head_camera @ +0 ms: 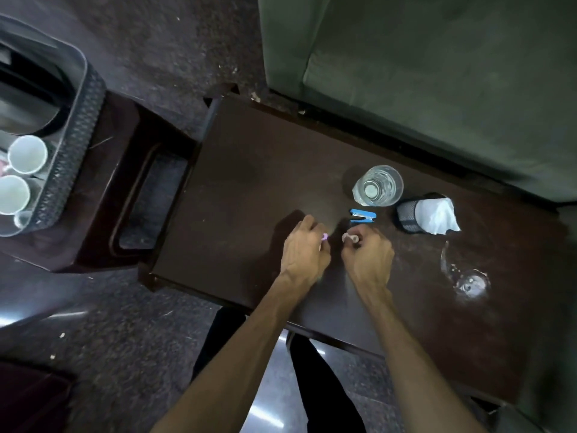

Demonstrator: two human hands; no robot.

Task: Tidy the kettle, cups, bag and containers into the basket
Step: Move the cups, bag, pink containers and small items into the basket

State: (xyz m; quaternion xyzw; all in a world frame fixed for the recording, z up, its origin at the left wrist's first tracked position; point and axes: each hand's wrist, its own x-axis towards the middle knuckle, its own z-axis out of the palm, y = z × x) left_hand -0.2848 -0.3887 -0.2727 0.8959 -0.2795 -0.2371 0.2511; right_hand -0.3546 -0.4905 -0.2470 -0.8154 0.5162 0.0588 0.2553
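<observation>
A grey plastic basket (pixel 73 145) stands at the far left on a dark stool (pixel 125 170). Inside it are a steel kettle (pixel 28 98) and two white cups (pixel 27 154), (pixel 12 195). Over the dark table (pixel 249 157), my left hand (pixel 304 248) is closed on a small pink thing (pixel 106 236) whose kind I cannot tell. My right hand (pixel 368 254) is closed on a small pale object (pixel 349 237), just below a blue stapler (pixel 362 215).
Stacked clear glasses (pixel 377 185) stand on the table beside a black mesh holder (pixel 412 214) stuffed with white tissue. A wine glass (pixel 465 276) lies on its side at the right. A green sofa (pixel 437 73) runs behind the table.
</observation>
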